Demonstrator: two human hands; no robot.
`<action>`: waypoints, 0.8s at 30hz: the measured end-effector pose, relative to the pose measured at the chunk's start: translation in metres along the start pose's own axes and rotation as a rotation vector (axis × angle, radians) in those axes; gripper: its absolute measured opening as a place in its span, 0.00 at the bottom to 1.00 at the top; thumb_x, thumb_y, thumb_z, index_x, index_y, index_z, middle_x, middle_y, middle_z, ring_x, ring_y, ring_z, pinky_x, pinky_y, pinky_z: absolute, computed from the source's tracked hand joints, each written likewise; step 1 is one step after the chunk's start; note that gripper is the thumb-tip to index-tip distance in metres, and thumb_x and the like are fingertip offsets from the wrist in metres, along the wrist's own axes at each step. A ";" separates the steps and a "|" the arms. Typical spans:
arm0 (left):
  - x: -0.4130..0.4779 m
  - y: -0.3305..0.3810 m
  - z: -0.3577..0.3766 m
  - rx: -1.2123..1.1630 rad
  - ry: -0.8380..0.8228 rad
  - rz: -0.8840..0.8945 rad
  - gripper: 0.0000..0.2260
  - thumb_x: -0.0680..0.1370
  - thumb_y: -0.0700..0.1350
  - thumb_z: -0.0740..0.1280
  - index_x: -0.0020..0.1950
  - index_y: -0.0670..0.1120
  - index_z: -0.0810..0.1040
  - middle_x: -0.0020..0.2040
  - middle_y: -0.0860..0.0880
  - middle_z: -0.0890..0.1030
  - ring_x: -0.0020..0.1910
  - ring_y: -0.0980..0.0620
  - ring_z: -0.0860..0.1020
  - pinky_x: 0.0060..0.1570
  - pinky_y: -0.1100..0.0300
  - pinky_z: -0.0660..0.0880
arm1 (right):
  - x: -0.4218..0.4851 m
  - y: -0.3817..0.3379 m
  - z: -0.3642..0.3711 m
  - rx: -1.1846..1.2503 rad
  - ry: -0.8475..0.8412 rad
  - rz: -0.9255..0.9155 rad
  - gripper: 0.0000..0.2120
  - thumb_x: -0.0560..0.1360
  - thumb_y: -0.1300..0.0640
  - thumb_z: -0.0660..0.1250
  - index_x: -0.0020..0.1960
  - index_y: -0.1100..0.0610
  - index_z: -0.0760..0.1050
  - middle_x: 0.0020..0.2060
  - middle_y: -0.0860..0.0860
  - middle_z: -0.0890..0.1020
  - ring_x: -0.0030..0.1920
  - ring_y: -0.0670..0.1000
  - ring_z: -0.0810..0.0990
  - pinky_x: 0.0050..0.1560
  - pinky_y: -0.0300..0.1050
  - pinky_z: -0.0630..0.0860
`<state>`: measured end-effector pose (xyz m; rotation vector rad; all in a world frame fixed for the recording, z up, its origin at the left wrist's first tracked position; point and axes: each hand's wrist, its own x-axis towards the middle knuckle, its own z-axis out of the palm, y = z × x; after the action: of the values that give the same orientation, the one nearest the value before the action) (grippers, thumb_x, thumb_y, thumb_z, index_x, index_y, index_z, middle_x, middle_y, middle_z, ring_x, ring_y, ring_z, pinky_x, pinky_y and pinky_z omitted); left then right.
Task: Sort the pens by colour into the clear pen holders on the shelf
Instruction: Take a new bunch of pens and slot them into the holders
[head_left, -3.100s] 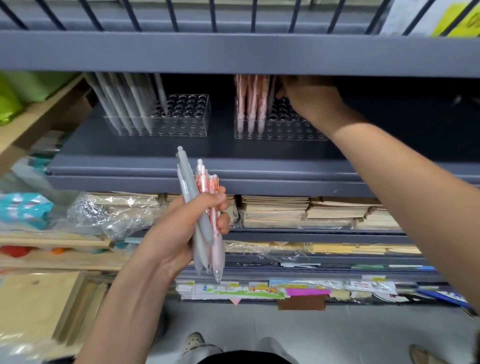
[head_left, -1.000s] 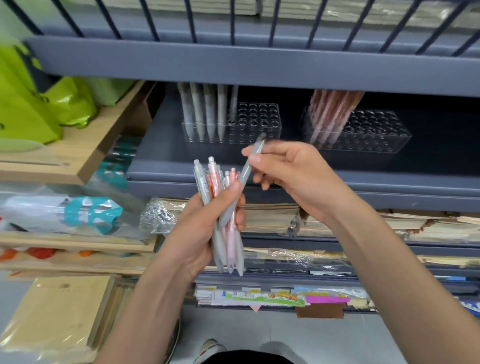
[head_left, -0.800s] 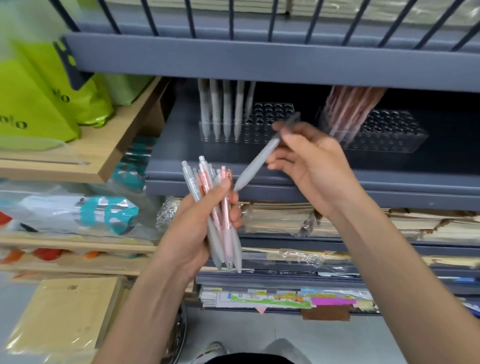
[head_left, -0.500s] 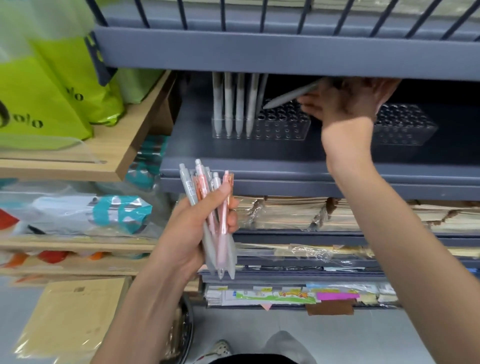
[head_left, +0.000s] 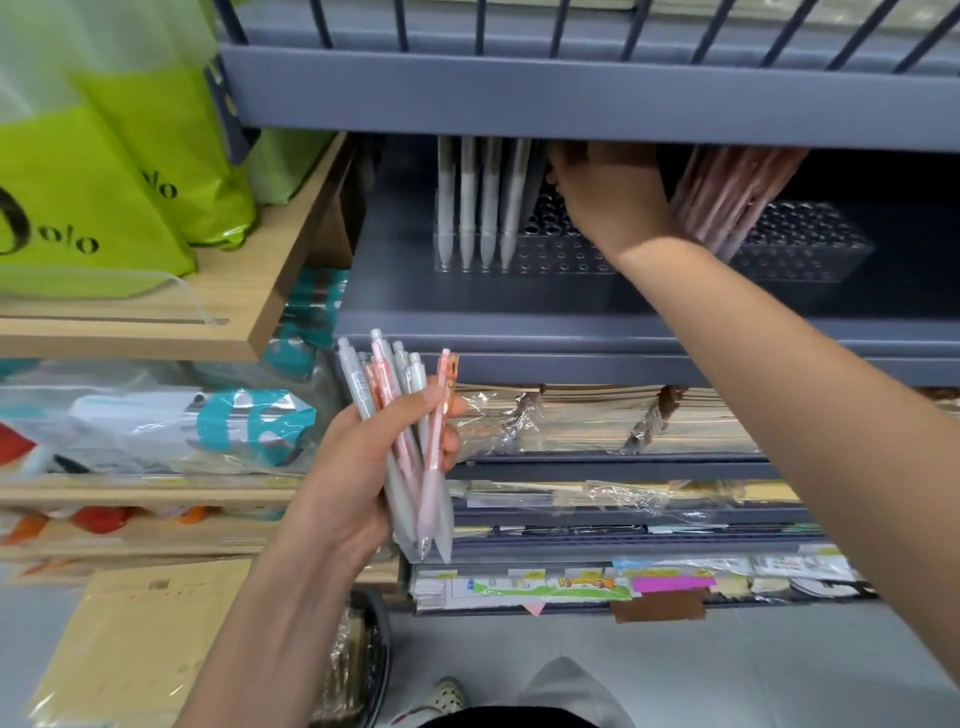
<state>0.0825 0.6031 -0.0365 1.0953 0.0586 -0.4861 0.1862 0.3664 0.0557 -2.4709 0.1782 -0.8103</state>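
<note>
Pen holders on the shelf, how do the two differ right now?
The left holder has grey pens standing upright; the right holder has pink pens leaning. The right hand is at the left holder, not the right holder. Both are clear, with most holes empty.

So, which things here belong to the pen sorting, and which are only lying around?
For the job: bunch of pens in the left hand; right hand; grey pens in left holder; pink pens in right holder.
Lying about: green bags; wrapped notebooks; brown envelope.
</note>
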 end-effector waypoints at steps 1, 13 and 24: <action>0.000 0.001 -0.001 0.001 -0.006 0.003 0.04 0.71 0.42 0.73 0.42 0.42 0.85 0.40 0.42 0.84 0.29 0.50 0.78 0.29 0.60 0.77 | 0.002 -0.002 0.001 -0.020 0.000 -0.019 0.16 0.82 0.52 0.56 0.64 0.59 0.73 0.60 0.56 0.78 0.62 0.56 0.74 0.57 0.38 0.62; 0.006 0.006 -0.006 0.014 -0.007 0.015 0.04 0.71 0.44 0.75 0.42 0.45 0.87 0.45 0.41 0.85 0.31 0.50 0.80 0.30 0.60 0.77 | -0.003 0.002 -0.005 0.080 -0.096 0.162 0.18 0.80 0.46 0.60 0.57 0.59 0.78 0.51 0.54 0.83 0.52 0.54 0.81 0.57 0.47 0.75; 0.013 0.000 0.021 0.035 -0.038 0.022 0.03 0.70 0.42 0.74 0.39 0.44 0.82 0.31 0.45 0.78 0.29 0.49 0.79 0.28 0.60 0.76 | -0.100 -0.004 -0.038 0.546 -0.642 0.076 0.06 0.74 0.58 0.73 0.49 0.57 0.84 0.33 0.40 0.83 0.30 0.36 0.76 0.31 0.26 0.69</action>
<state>0.0898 0.5807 -0.0300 1.1200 0.0045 -0.4895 0.0827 0.3806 0.0324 -2.0536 -0.1632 0.0086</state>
